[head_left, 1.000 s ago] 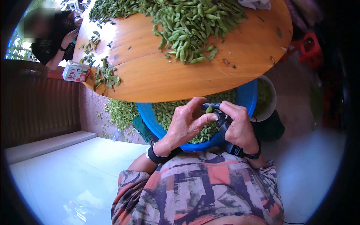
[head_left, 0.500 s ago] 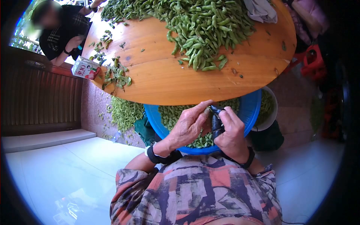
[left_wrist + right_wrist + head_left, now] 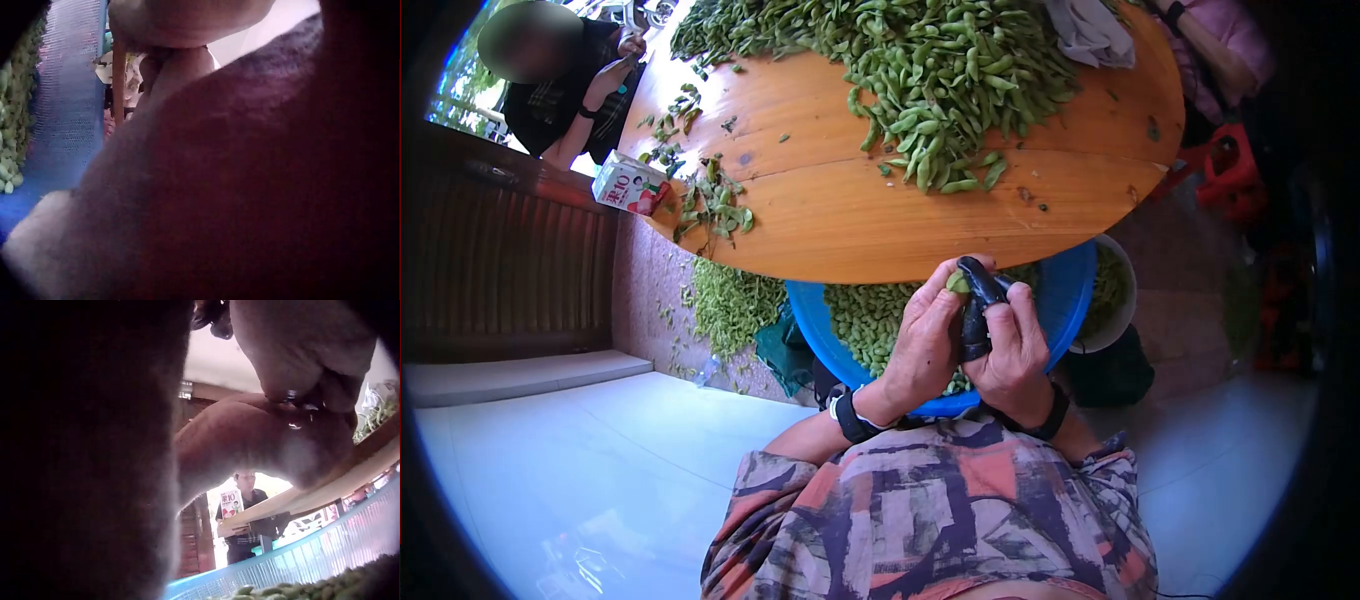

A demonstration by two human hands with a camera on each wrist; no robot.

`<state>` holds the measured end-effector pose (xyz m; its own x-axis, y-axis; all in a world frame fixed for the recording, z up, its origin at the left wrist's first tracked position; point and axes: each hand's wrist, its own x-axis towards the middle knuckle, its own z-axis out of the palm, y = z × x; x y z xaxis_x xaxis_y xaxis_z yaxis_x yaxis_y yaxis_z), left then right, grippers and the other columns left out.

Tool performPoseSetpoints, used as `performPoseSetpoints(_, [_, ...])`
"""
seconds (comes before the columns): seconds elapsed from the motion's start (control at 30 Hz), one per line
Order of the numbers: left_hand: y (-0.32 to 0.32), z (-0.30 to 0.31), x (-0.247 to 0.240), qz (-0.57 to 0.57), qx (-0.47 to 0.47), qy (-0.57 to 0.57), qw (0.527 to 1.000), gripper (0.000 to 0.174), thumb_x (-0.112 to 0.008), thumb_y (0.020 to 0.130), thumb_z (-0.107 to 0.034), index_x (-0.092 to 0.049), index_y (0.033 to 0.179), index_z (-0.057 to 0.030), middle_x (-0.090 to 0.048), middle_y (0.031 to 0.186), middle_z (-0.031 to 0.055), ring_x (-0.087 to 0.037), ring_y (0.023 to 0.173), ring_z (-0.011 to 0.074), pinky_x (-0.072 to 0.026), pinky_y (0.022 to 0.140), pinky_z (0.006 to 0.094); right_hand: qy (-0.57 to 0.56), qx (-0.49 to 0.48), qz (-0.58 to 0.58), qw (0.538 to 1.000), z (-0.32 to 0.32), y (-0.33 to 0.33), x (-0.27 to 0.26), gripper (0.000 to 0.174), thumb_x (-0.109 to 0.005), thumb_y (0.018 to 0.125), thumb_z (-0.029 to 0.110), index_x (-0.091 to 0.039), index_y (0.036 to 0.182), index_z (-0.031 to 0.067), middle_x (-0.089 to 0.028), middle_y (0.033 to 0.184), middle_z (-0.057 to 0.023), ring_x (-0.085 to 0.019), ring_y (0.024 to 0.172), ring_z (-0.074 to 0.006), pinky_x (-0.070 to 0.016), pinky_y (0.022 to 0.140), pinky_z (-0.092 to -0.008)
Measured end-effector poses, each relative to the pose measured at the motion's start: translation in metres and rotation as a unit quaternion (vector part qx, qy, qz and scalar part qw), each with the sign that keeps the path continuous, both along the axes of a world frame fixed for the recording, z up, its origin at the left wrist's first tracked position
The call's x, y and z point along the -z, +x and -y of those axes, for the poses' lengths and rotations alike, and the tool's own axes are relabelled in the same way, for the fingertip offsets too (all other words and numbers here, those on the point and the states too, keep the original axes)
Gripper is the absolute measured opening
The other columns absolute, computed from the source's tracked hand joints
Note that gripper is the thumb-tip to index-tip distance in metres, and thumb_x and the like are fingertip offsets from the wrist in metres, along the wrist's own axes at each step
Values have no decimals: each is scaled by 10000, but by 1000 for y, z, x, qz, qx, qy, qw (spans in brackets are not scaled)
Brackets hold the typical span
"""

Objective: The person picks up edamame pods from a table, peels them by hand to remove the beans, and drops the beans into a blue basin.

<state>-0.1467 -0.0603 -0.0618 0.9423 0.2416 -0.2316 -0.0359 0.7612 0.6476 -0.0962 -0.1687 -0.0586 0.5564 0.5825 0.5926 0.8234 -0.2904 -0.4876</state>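
So the wooden tabletop point(image 3: 830, 220) fills the upper middle of the frame, and its rounded near edge hangs over the far side of the blue basket point(image 3: 808, 322), while the hands block the basket's middle. Big heap of pods point(image 3: 960, 90) at the top, grey cloth point(image 3: 1090, 32) on its right, scraggly leaves point(image 3: 715, 205) and a printed carton point(image 3: 628, 185) by the left edge. Someone in dark clothes point(image 3: 570, 110) is at upper left, and a pink sleeve point(image 3: 1238, 42) pokes in at upper right, above a red plastic stool point(image 3: 1232, 172). There's a pale round bucket point(image 3: 1124, 305) right of the basket and a loose green pile point(image 3: 735, 305) on the floor left of it. Basket's see-through-ish ribbed plastic, full of lumpy green stuff; tabletop is smooth, orangey and grained; the pods are plump and a bit fuzzy. The one pod point(image 3: 958, 284) being worked is just under the tabletop edge, over the basket, between the two hands. Left hand point(image 3: 922, 345) pinches it with thumb and forefinger. Right hand point(image 3: 1012, 365) has shiny black wraps point(image 3: 980, 285) on its bent fingers, right up against the pod, but I can't tell if it's gripping too.
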Motion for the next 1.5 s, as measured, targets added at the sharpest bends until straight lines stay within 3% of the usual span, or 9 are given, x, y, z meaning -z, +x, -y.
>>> performPoseSetpoints(0.17, [-8, -9, 11, -29, 17, 79, 996, 245, -449, 1012, -143, -556, 1198, -26, -585, 912, 30, -540, 763, 87, -446, 669, 222, 30, -53, -205, 977, 7, 19, -14, 284, -605, 729, 23, -600, 1008, -24, -546, 858, -202, -576, 750, -396, -507, 661, -368])
performPoseSetpoints(0.37, [-13, -28, 13, -89, 115, 262, 954, 168, -515, 1008, -189, -606, 1027, -49, -513, 773, -62, -420, 640, 7, -339, 545, 165, 193, -193, -756, 595, 24, 45, 3, 331, -551, 938, 246, -589, 1098, -41, -571, 802, -36, -415, 560, -1, -298, 435, -151])
performPoseSetpoints(0.5, [-10, -36, -2, -90, 157, 175, 968, 167, -533, 999, -194, -607, 983, -45, -526, 668, -44, -375, 526, 6, -263, 455, 167, 242, -228, -778, 533, 30, 47, 23, 368, -561, 956, 265, -573, 1147, -49, -571, 791, -49, -395, 529, -16, -301, 434, -145])
performPoseSetpoints(0.67, [-11, -31, 2, -101, 129, 155, 974, 153, -586, 973, -179, -574, 915, -37, -526, 678, -33, -389, 535, 14, -270, 461, 167, 144, -183, -705, 670, 27, 41, 9, 224, -609, 916, 118, -611, 1090, -23, -603, 831, -19, -515, 639, -35, -409, 515, -183])
performPoseSetpoints(0.73, [-12, -23, 4, -79, 47, 268, 959, 147, -624, 949, -160, -562, 898, -37, -532, 688, -28, -411, 542, 21, -303, 473, 173, 109, -112, -521, 839, 16, 33, 2, 200, -649, 859, 32, -642, 1055, -6, -634, 862, 3, -573, 750, -49, -484, 668, -220])
performPoseSetpoints(1.07, [-19, -17, 22, -96, 85, 400, 908, 202, -536, 1000, -204, -581, 994, -6, -515, 684, -29, -455, 627, 37, -372, 553, 198, 77, -98, -414, 902, 13, 33, 9, 230, -668, 767, -9, -687, 988, 51, -658, 822, -55, -605, 732, -97, -478, 681, -240])
performPoseSetpoints(1.23, [-23, -24, 23, -74, 129, 390, 909, 316, -511, 1010, -246, -567, 1226, -23, -506, 737, -52, -432, 648, 35, -362, 561, 194, 57, -110, -505, 854, 13, 37, 10, 167, -654, 806, 31, -676, 970, 12, -647, 781, -14, -596, 739, -92, -470, 681, -237])
performPoseSetpoints(1.37, [-24, -23, 21, -73, 130, 216, 965, 255, -490, 1018, -242, -593, 1113, -28, -475, 697, -55, -367, 544, 28, -256, 480, 183, 243, -211, -766, 556, 16, 33, 31, 234, -639, 872, 146, -621, 1044, -11, -533, 644, 24, -411, 464, -1, -300, 415, -161])
performPoseSetpoints(1.5, [-23, -23, 30, -50, 132, 139, 980, 243, -481, 1019, -252, -583, 1050, -34, -503, 664, -16, -394, 521, 48, -275, 462, 193, 310, -231, -766, 514, 17, 30, 37, 275, -657, 867, 138, -614, 1089, -19, -543, 667, 25, -428, 493, -4, -312, 432, -158])
